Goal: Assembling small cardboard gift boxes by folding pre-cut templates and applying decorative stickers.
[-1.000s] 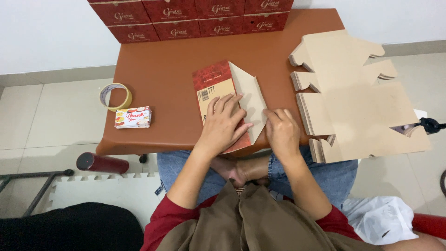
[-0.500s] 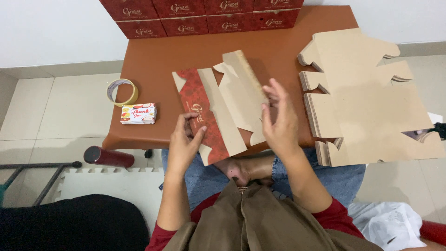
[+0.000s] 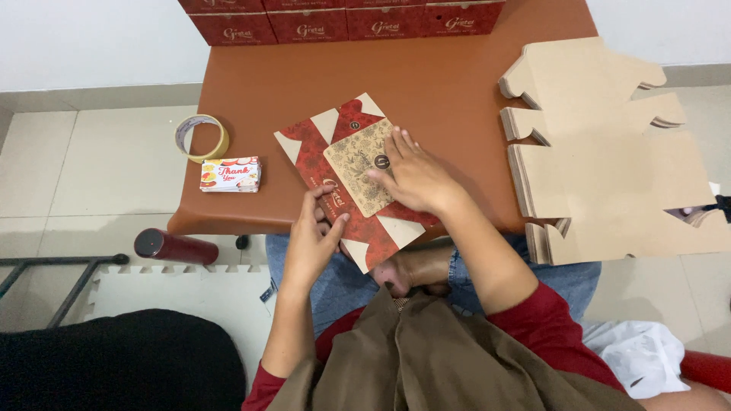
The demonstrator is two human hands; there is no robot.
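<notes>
Both hands (image 3: 411,176) press the flat red carton (image 3: 350,179).

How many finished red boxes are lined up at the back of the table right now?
4 in view, side by side along the table's far edge: first red box at left, second, third, fourth at right. The frame crops their tops, so more may be hidden.
</notes>
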